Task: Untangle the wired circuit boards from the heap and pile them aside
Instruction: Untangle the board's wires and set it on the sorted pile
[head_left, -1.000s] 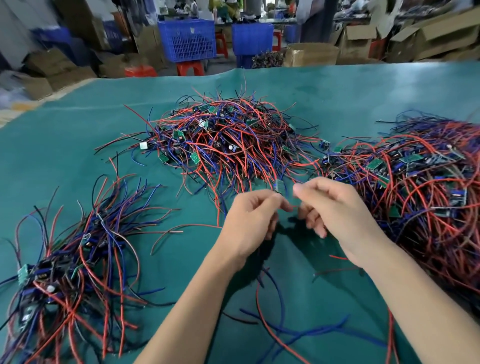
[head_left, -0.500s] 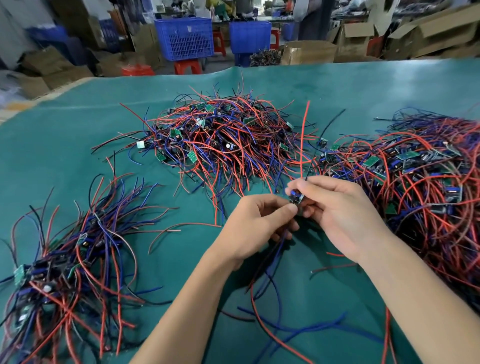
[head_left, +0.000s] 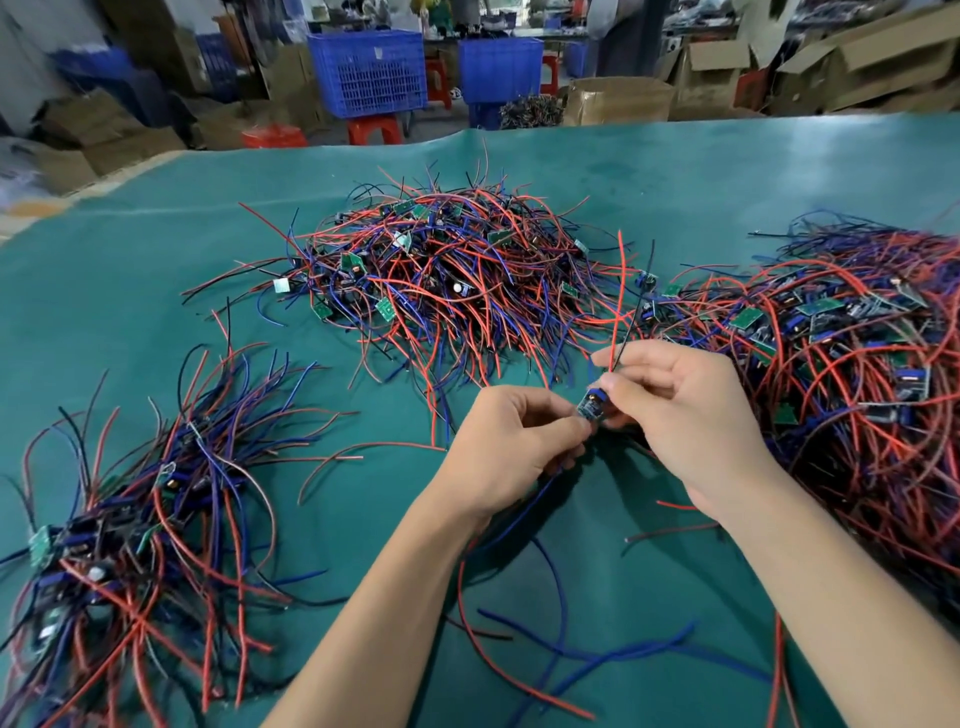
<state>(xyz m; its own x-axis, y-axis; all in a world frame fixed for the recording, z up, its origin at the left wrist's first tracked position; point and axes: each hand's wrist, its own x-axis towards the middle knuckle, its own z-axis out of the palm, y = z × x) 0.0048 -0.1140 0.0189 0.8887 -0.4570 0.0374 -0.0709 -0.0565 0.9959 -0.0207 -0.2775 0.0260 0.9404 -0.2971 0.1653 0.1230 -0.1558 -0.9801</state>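
A small circuit board (head_left: 591, 404) with red, blue and black wires is held above the green mat, between both hands. My left hand (head_left: 511, 441) pinches its lower edge, and blue and red wires trail down from under that hand. My right hand (head_left: 675, 410) pinches the board's upper side, with a red wire (head_left: 618, 291) and a thin black wire sticking up past its fingers. A tangled heap of wired boards (head_left: 447, 280) lies just beyond the hands. A larger heap (head_left: 857, 364) spreads at the right. A sorted pile (head_left: 140, 519) lies at the left.
The green mat (head_left: 130, 291) covers the whole table. Loose red and blue wires (head_left: 561, 644) lie on it between my forearms. Beyond the far edge stand blue crates (head_left: 369, 73), red stools and cardboard boxes (head_left: 618, 98).
Both hands have drawn the board slightly up and toward me. The red and black wires now stand up above my right hand's fingers, where one second ago none rose there.
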